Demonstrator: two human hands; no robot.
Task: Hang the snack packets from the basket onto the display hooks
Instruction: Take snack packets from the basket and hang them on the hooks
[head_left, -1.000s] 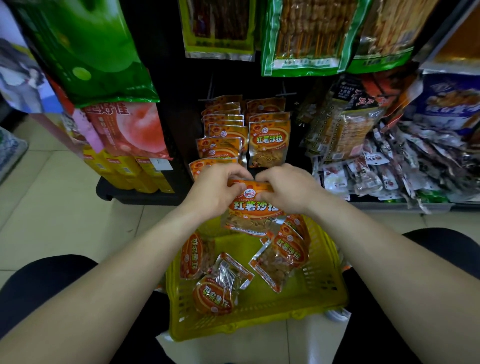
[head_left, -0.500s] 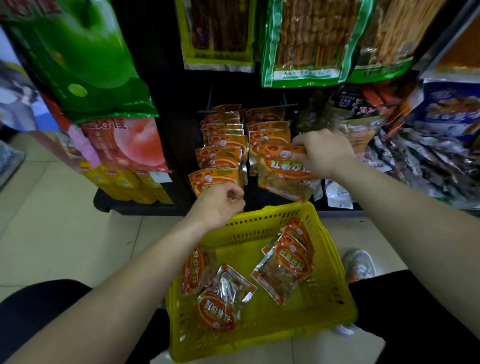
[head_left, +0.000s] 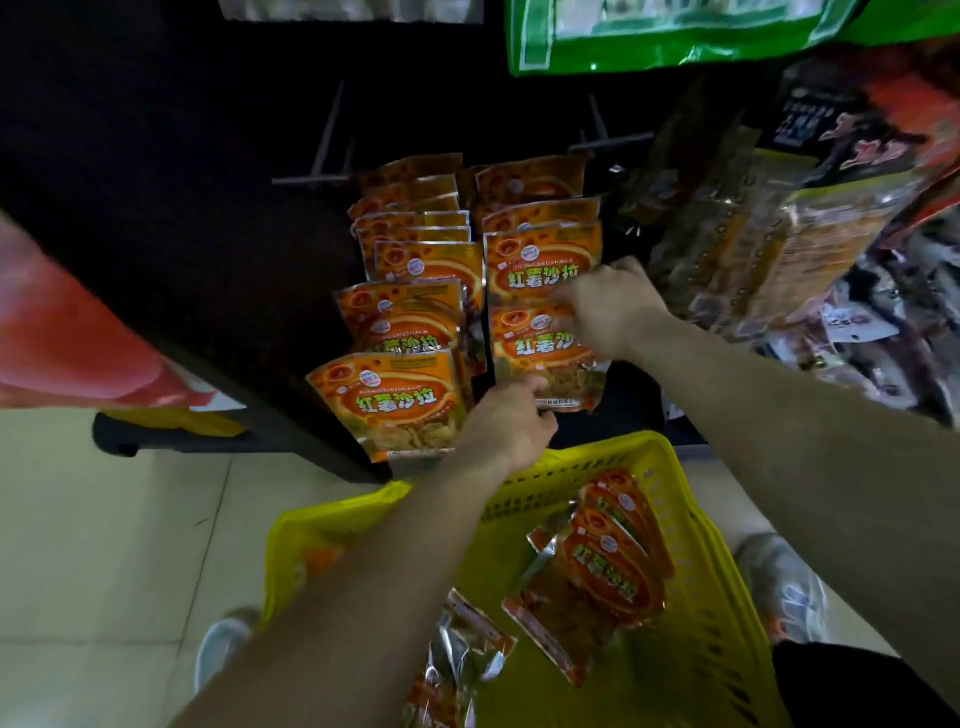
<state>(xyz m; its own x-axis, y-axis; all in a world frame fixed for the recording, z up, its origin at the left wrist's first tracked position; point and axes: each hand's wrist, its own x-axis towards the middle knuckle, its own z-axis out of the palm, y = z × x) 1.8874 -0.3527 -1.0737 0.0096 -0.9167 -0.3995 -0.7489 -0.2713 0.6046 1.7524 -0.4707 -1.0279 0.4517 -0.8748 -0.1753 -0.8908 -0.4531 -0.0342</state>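
Hands on hanging packet (head_left: 540, 348): right (head_left: 608, 306) pinches top edge, left (head_left: 511, 421) touches bottom edge.

红薯沙拉, green characters, on front hanging packet (head_left: 395, 402), just left of left grip (head_left: 511, 423). Same four on upper hanging packet (head_left: 540, 275), above right grip (head_left: 608, 306). Lower hanging packet (head_left: 535, 348), at right grip: 红薯沙, rest covered. Basket packet (head_left: 605, 571), below both grips: 红薯沙拉, tilted.
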